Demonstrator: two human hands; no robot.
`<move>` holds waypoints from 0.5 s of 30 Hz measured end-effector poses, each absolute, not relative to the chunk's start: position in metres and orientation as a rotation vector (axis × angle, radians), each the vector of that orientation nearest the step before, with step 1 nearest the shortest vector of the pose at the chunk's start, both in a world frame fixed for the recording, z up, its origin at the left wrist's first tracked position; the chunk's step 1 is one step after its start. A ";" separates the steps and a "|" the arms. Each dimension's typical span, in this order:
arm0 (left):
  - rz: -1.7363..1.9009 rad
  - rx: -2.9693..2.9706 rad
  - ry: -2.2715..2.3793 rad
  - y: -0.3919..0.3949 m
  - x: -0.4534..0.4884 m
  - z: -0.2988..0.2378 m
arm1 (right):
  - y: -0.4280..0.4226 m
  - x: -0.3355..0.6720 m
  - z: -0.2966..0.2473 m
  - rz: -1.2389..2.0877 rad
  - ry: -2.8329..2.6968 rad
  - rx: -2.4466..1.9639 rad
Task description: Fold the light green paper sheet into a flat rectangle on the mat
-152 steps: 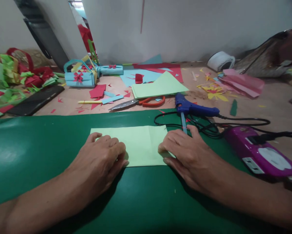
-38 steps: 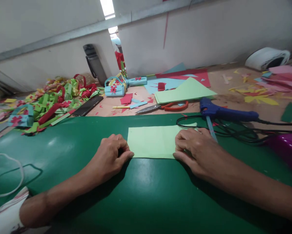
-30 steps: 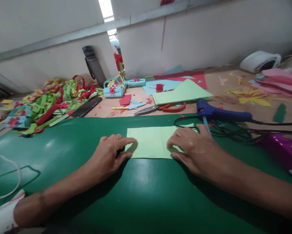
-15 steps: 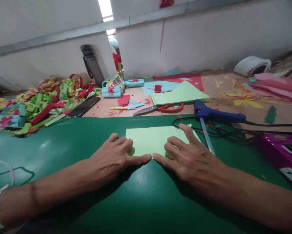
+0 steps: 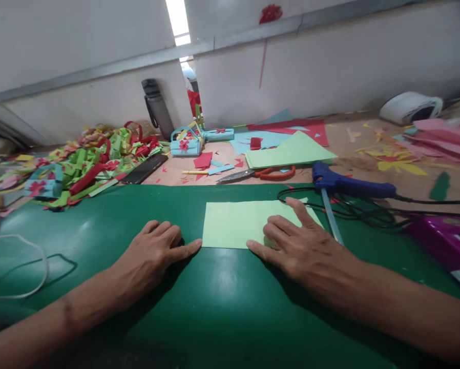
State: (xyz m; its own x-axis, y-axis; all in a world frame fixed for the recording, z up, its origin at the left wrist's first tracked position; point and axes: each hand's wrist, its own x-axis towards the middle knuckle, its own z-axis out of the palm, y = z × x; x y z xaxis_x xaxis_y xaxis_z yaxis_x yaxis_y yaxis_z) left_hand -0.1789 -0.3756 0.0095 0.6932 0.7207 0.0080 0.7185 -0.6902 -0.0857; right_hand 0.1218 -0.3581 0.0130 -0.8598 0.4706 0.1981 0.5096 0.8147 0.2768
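Observation:
A folded light green paper (image 5: 233,228) lies flat on the dark green mat (image 5: 214,307). My right hand (image 5: 299,246) rests on the paper's right half, fingers stretched out and flat. On the mat just left of the paper lies my left hand (image 5: 153,253), fingers loosely extended, its thumb tip touching the paper's lower left corner. Neither hand holds anything.
A blue glue gun (image 5: 349,187) with black cord lies right of the paper, beside a purple device (image 5: 445,236). Orange-handled scissors (image 5: 253,174), green paper sheets (image 5: 291,151), a phone (image 5: 145,169), blue paper baskets (image 5: 186,146), a bottle (image 5: 159,107) and paper scraps (image 5: 80,159) lie beyond.
My left hand has slid leftwards off the paper's front edge to its left corner. My right hand stays flat on the right half. The camera view shifted slightly.

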 end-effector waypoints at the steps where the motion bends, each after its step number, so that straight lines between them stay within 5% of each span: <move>1: 0.042 -2.813 -1.242 -0.377 -0.181 0.012 | -0.358 0.122 0.013 -0.484 -2.874 -0.772; 10: -0.626 -2.916 -1.726 -0.371 -0.122 0.046 | -0.363 0.119 0.015 -0.435 -2.878 -0.851; 15: -0.194 -3.111 -2.514 -0.344 -0.090 0.038 | -0.367 0.116 0.019 -0.432 -2.915 -0.895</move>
State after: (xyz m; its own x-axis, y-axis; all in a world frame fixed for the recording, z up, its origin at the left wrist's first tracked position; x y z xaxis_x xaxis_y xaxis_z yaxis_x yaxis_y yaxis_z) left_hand -0.0896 -0.3438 0.0380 0.3457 0.8418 -0.4146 0.7680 0.0001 0.6405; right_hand 0.1163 -0.3669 0.0189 -0.8293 0.5410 0.1404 0.5584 0.7918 0.2473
